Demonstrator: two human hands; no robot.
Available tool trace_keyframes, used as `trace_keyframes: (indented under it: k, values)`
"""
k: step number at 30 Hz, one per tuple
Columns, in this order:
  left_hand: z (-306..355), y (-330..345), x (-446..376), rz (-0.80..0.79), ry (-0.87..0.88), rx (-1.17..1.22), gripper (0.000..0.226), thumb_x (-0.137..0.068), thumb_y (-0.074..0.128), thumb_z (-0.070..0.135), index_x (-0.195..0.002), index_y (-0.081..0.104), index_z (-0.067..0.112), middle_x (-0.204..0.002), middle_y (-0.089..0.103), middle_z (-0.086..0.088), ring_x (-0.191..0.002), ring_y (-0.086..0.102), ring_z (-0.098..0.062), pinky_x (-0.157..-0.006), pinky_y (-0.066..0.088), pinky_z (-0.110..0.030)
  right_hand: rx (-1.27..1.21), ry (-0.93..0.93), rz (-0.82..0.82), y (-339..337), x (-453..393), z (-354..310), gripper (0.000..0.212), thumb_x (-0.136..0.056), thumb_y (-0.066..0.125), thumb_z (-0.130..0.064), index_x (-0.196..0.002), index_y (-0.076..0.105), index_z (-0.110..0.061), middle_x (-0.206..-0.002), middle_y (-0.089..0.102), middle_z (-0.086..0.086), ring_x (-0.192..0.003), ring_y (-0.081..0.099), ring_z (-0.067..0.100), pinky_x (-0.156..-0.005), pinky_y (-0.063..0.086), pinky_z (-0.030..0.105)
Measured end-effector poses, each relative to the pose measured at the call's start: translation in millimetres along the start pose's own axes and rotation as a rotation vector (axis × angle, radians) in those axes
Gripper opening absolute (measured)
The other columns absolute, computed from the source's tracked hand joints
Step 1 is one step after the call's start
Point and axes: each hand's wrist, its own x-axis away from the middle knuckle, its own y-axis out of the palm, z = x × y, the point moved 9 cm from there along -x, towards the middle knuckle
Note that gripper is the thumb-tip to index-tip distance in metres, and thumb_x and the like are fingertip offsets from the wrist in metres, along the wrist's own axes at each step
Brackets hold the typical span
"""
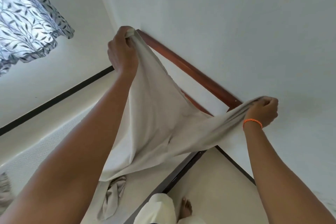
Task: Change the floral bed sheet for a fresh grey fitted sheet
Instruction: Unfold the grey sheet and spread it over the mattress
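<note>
At the near edge, a bare foot point(185, 208) stands on the pale floor point(214, 178) beside a leg in light trousers point(158, 209). Just left of it runs the dark side rail of the bed frame point(174, 178), and on the near part of the white mattress point(41, 149) lies a loose tail of grey cloth point(113, 198), crumpled. At the far left edge of the mattress a bit of bunched fabric point(4, 191) shows, too blurred to identify.

Both bare arms reach forward and up from the near corners. Between them the grey sheet point(160, 125) is stretched taut, lifted off the mattress, its lower edge trailing down onto the bed in the middle. The right hand point(263, 111) is clenched around a gathered bunch of the sheet at the right, with an orange bracelet point(252, 122) on the wrist. The left hand point(121, 51) grips another gathered corner of the sheet higher and farther away, fingers curled tightly into the cloth, held up just in front of the end of the wooden headboard point(190, 71).

Beyond, the reddish-brown headboard stands against a white wall point(218, 14). To the far left a dark skirting strip point(54, 100) runs along the base of the other wall, and a white curtain point(27, 18) printed with grey leaves hangs above it.
</note>
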Motion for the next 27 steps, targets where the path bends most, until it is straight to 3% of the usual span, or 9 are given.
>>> trace_keyframes:
  k: [4,8,11,13,15,17,20,24,27]
  values:
    - [-45.8,49.3,14.6,-0.193,-0.029,0.01,0.058,-0.086,0.039,0.001,-0.117,0.075,0.034,-0.102,0.075,0.014,-0.087,0.058,-0.003,-0.068,0.037,-0.003,0.169,0.142,-0.403,62.8,-1.8,81.8,0.024,-0.093,0.048,-0.016,-0.109,0.062,-0.025,-0.115,0.068,0.009,-0.101,0.066,0.037,-0.09,0.058,0.052]
    - [-104.0,103.9,33.6,-0.368,-0.048,0.003,0.054,-0.096,0.045,-0.001,-0.126,0.076,0.032,-0.117,0.077,0.009,-0.091,0.064,-0.003,-0.073,0.053,-0.021,0.296,0.19,-0.752,118.6,50.2,117.9,0.056,-0.095,0.06,-0.011,-0.15,0.049,-0.018,-0.132,0.051,-0.001,-0.114,0.055,0.028,-0.091,0.058,0.054]
    - [-148.3,139.8,45.9,-0.439,-0.097,-0.04,0.051,-0.101,0.048,0.0,-0.135,0.073,0.03,-0.117,0.076,0.008,-0.091,0.067,-0.009,-0.071,0.05,-0.017,0.487,0.146,-0.871,175.2,80.0,152.7,0.057,-0.078,0.062,-0.022,-0.131,0.062,0.0,-0.13,0.065,0.022,-0.119,0.062,0.044,-0.098,0.055,0.056]
    - [-175.6,162.2,51.2,-0.467,-0.128,-0.049,0.049,-0.102,0.05,0.002,-0.137,0.071,0.028,-0.123,0.076,0.003,-0.097,0.07,-0.014,-0.082,0.058,-0.027,0.53,0.085,-0.99,216.3,120.3,135.3,0.043,-0.077,0.059,-0.018,-0.11,0.066,0.009,-0.109,0.07,0.031,-0.101,0.067,0.049,-0.076,0.055,0.049]
    - [-194.8,181.6,55.7,-0.502,-0.15,-0.031,0.042,-0.101,0.056,0.005,-0.131,0.075,0.025,-0.122,0.077,0.002,-0.103,0.071,-0.018,-0.088,0.058,-0.035,0.473,0.057,-1.117,248.1,169.0,99.2,0.037,-0.084,0.06,-0.011,-0.12,0.067,-0.005,-0.095,0.074,0.024,-0.076,0.072,0.032,-0.063,0.051,0.032]
    - [-201.9,196.9,59.6,-0.541,-0.131,0.004,0.037,-0.098,0.061,0.006,-0.122,0.079,0.027,-0.115,0.075,0.003,-0.104,0.07,-0.02,-0.086,0.055,-0.033,0.353,-0.032,-1.243,286.7,208.2,71.7,0.068,-0.09,0.065,-0.006,-0.15,0.045,-0.03,-0.081,0.074,0.013,-0.066,0.069,0.02,-0.066,0.055,0.025]
    - [-197.2,214.2,65.8,-0.639,-0.086,0.165,0.068,-0.095,0.066,0.001,-0.109,0.066,0.068,-0.112,0.07,0.0,-0.098,0.067,-0.02,-0.079,0.055,-0.036,0.256,-0.074,-1.379,332.4,252.9,37.0,0.103,-0.089,0.073,-0.008,-0.159,0.011,-0.052,-0.077,0.069,0.018,-0.068,0.072,0.034,-0.06,0.058,0.029]
    - [-209.1,230.1,63.2,-0.72,0.005,0.241,0.059,-0.091,0.069,-0.001,-0.115,0.076,0.052,-0.118,0.057,0.009,-0.105,0.057,-0.019,-0.086,0.053,-0.034,0.429,-0.113,-1.416,388.6,267.3,15.5,0.024,-0.099,0.058,-0.015,-0.122,0.065,-0.012,-0.075,0.076,0.007,-0.06,0.074,0.029,-0.05,0.054,0.034]
    - [-246.3,237.6,52.3,-0.68,-0.071,0.196,0.05,-0.096,0.073,0.012,-0.136,0.07,0.042,-0.13,0.055,0.014,-0.118,0.051,-0.017,-0.092,0.05,-0.03,0.509,-0.227,-1.398,427.8,252.8,1.6,0.02,-0.097,0.053,-0.013,-0.095,0.073,-0.012,-0.074,0.076,0.004,-0.065,0.075,0.025,-0.055,0.057,0.037]
